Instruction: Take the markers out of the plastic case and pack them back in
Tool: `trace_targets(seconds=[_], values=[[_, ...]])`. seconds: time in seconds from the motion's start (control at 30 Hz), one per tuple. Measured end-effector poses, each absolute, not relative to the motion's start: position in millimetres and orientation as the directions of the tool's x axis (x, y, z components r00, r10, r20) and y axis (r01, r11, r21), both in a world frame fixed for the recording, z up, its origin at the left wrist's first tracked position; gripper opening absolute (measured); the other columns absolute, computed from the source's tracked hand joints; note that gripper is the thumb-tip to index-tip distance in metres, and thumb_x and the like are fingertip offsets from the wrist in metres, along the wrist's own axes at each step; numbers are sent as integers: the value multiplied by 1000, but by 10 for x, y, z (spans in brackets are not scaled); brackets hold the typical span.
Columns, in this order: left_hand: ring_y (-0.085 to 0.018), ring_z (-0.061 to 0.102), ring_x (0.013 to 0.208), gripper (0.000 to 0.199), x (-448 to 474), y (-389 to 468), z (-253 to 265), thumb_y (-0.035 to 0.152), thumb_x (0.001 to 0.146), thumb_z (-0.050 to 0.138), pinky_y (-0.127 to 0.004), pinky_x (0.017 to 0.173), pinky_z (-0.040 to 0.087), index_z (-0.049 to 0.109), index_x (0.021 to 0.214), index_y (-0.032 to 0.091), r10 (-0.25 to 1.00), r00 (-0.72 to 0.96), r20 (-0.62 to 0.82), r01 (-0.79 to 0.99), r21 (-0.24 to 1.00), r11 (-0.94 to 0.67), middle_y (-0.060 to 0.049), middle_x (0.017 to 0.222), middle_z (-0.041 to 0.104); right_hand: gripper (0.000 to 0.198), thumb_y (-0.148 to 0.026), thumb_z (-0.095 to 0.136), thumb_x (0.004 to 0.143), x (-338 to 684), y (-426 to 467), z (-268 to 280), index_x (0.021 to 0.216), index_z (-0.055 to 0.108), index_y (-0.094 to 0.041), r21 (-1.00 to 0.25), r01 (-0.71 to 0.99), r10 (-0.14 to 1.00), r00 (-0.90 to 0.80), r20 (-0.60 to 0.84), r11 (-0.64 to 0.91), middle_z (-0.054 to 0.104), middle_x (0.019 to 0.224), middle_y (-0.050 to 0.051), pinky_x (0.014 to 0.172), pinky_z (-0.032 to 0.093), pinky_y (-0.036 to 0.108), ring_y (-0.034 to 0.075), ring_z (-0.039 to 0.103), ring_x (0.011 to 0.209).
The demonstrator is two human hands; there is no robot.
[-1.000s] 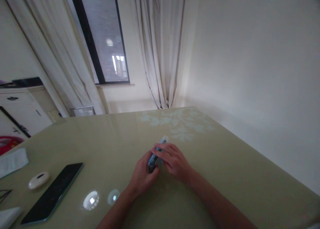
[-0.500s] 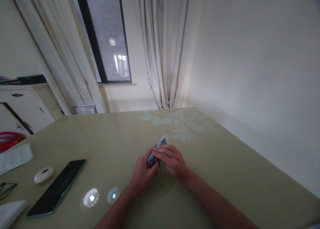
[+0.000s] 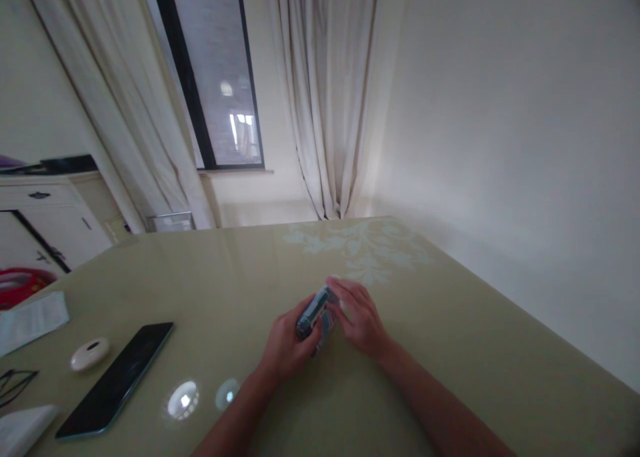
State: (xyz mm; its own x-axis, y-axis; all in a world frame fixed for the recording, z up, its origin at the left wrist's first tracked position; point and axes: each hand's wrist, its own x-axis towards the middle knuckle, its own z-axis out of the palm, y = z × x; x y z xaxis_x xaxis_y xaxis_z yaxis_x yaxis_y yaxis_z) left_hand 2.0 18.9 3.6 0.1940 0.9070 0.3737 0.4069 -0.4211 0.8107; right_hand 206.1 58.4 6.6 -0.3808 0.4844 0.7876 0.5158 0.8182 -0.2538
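Observation:
A small dark-blue packet with a shiny, plastic-looking surface is held above the table, tilted with its far end up to the right. My left hand is wrapped round its near end, thumb on the side facing me. At the far end, the bent fingers and thumb of my right hand close on the packet's edge. A lighter, printed part of the packet shows between the two hands. Just what the packet contains cannot be made out.
On the left of the glossy greenish table lie a black tablet or large phone, a white oval case, a folded pale cloth or paper, dark glasses or cord and a white object. A wall borders the right.
My right hand has slid along the packet to its far end, uncovering more of its top. My left hand keeps its grip in nearly the same place.

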Motion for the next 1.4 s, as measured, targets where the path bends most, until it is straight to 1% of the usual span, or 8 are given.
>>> trace_targets(seconds=[0.13,0.23,0.7,0.8,0.93,1.07,1.2,1.4], values=[[-24,72,110,52,-57,196,31,29,91,62,-34,98,56,58,142,22,876,258,407,472,738,-482,-6,128,73,58,-27,54,103,2228,671,137,158,38,-25,-242,565,531,-428,731,789,53,152,13,114,44,47,26,49,140],[-24,70,116,55,-67,199,22,27,89,63,-34,103,53,58,143,22,858,277,433,496,700,-514,-7,133,71,46,-25,48,105,2247,702,147,151,49,-25,-250,508,523,-512,682,824,61,144,11,112,46,44,23,54,136],[-25,70,114,52,13,182,-9,33,93,59,-38,101,54,53,144,24,876,240,418,560,678,-476,-9,131,71,31,-30,55,103,2153,712,13,130,70,-28,-491,404,622,-320,715,772,70,130,10,110,49,48,24,60,128],[-31,65,124,66,41,174,-62,43,91,66,-46,104,52,44,150,23,894,253,369,639,631,-441,-14,141,64,31,-38,59,99,2126,723,-3,126,71,-28,-636,403,740,-186,647,658,65,136,11,97,58,44,25,62,124],[-35,46,143,106,74,147,-146,51,82,78,-52,115,42,16,163,23,811,473,344,628,514,-584,-18,161,41,41,-47,52,98,2239,858,-68,126,69,-22,-839,370,886,82,456,398,63,135,14,79,62,37,25,67,109],[-33,43,145,99,84,132,-206,57,88,70,-52,118,37,14,164,28,770,567,292,625,456,-633,-14,163,38,46,-50,44,96,2534,1060,-100,118,70,-18,-918,338,933,214,290,208,71,123,15,85,59,41,27,69,106],[-34,42,146,96,30,160,-234,60,89,67,-54,119,36,17,164,29,801,537,264,663,456,-594,-14,163,38,42,-48,45,96,2668,1094,-42,101,72,-17,-848,508,960,127,249,153,75,104,13,88,55,41,26,70,97],[-37,42,145,98,-77,233,-320,71,84,64,-58,119,34,30,161,20,857,468,215,740,435,-513,-19,160,42,37,-58,64,90,2160,670,-191,105,71,-26,-380,829,811,-143,567,411,72,105,14,91,49,45,31,64,103]])
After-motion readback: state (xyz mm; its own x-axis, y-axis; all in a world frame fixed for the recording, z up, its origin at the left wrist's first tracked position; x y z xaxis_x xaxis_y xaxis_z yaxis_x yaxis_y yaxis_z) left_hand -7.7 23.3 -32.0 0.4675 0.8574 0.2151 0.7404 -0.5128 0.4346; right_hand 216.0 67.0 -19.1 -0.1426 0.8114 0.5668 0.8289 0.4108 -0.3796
